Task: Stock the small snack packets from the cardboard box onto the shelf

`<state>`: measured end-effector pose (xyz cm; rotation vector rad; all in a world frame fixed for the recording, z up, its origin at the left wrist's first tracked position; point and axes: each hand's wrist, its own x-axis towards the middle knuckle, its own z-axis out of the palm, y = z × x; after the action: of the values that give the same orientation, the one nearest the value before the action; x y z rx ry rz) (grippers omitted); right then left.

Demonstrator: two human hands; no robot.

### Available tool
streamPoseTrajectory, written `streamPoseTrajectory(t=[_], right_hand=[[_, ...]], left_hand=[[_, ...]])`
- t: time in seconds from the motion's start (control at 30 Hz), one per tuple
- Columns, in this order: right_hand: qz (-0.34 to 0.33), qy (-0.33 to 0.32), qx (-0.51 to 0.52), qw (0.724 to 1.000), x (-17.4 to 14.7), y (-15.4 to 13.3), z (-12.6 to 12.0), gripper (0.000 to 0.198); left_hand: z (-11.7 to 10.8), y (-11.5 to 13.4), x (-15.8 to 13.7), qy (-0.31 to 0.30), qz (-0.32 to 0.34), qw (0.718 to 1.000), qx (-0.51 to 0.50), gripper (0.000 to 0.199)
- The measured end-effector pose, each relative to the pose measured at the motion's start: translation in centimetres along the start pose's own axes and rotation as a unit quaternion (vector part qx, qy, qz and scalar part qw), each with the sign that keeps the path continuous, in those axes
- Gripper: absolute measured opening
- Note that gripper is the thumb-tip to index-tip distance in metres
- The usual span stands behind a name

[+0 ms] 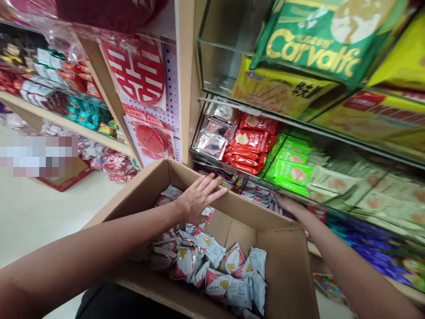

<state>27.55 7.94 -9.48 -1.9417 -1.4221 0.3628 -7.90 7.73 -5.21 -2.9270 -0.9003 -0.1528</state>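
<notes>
A cardboard box (280,241) stands against the shelf in front of me, with many small white-and-pink snack packets (187,263) loose on its bottom. My left hand (199,197) is open, fingers spread, over the box's far side with the fingertips at its rim. Beyond that rim, my right hand (283,204) reaches into a low shelf compartment, beside a row of similar white-and-pink packets (260,195). The fingers of the right hand are mostly hidden, so I cannot tell whether they grip a packet.
Glass shelves hold red packets (250,139), green packets (292,164) and purple packets (375,250). Large yellow wafer bags (282,88) lie above. A wooden post (186,84) and red paper decorations (136,71) stand left. A person's dark trousers show below the box.
</notes>
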Motion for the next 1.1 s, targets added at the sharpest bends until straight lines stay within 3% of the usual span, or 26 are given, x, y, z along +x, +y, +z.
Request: streamPoseTrajectory(t=[0.13, 0.23, 0.27, 0.33, 0.43, 0.5, 0.6, 0.77, 0.97, 1.03, 1.1], right_hand=[[-0.033, -0.032, -0.038, 0.998, -5.5, -1.4, -3.7, 0.035], [-0.136, -0.013, -0.095, 0.986, -12.1, -3.6, -4.4, 0.038], [-0.18, -0.041, -0.126, 0.975, -14.2, -4.3, -4.1, 0.035], [-0.211, -0.178, -0.204, 0.939, -17.5, -4.9, -2.6, 0.033], [-0.081, -0.333, -0.303, 0.889, -19.5, -4.2, 0.4, 0.045], [-0.007, -0.381, -0.325, 0.866, -19.4, -3.4, 2.0, 0.054], [0.023, -0.421, -0.333, 0.844, -18.8, -3.0, 3.5, 0.049], [0.079, -0.408, -0.362, 0.834, -18.4, -3.3, 4.6, 0.053], [0.12, -0.341, -0.338, 0.869, -17.8, -3.0, 5.0, 0.027], [0.125, -0.313, -0.325, 0.884, -17.6, -3.5, 4.2, 0.021], [0.115, -0.273, -0.31, 0.904, -17.4, -4.7, 3.0, 0.017]], left_hand=[[-0.2, 0.0, 0.0, 0.012, 0.005, 1.0, 0.016, 0.096], [-0.5, 0.4, -0.1, 0.001, -0.001, 1.0, 0.029, 0.099], [-0.7, 0.7, -0.1, -0.002, -0.005, 0.999, 0.034, 0.099], [-1.0, 1.4, -0.1, -0.006, -0.017, 0.999, 0.049, 0.099], [-1.7, 2.8, 0.1, -0.022, -0.046, 0.995, 0.087, 0.095], [-2.3, 3.5, 0.3, -0.044, -0.059, 0.991, 0.109, 0.092], [-3.2, 3.9, 0.4, -0.075, -0.063, 0.99, 0.102, 0.093], [-3.8, 3.1, 0.1, -0.049, -0.048, 0.997, 0.037, 0.083], [-3.2, 3.0, -0.1, -0.004, -0.065, 0.998, 0.004, 0.076], [-3.3, 3.2, -0.1, 0.023, -0.069, 0.997, -0.032, 0.066], [-3.4, 3.6, -0.3, 0.061, -0.032, 0.992, -0.11, 0.053]])
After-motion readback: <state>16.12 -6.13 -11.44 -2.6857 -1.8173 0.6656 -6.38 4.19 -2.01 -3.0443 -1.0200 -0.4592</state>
